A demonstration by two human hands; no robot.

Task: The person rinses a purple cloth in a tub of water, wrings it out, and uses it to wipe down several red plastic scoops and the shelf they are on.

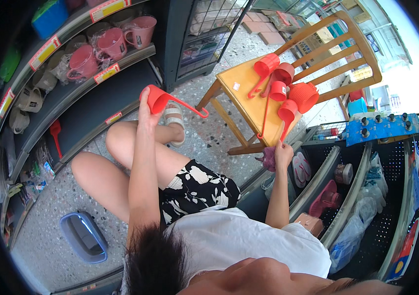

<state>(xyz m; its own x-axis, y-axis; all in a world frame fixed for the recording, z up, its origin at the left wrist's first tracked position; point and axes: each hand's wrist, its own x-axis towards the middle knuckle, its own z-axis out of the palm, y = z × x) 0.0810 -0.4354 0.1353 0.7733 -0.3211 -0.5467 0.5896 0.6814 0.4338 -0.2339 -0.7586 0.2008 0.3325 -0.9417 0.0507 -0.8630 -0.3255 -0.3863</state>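
My left hand [148, 108] holds a red plastic dipper [157, 100] by its cup, its long hooked handle pointing out to the right. My right hand [284, 154] is closed at the front edge of a wooden chair [242, 84], around a purple cloth [268, 159]; the handle of a red dipper [287, 110] ends at its fingers, and whether they grip it I cannot tell. On the chair seat lie more red dippers [266, 65] and a stack of nested red cups [303, 96].
Left, shelves hold pink mugs [83, 62] and a small red scoop [56, 129]. A blue plastic basin [84, 238] stands on the speckled floor. On the right, a shelf unit bears pink slippers [301, 169] and bagged gloves [353, 225]. Cardboard boxes [314, 44] lie behind the chair.
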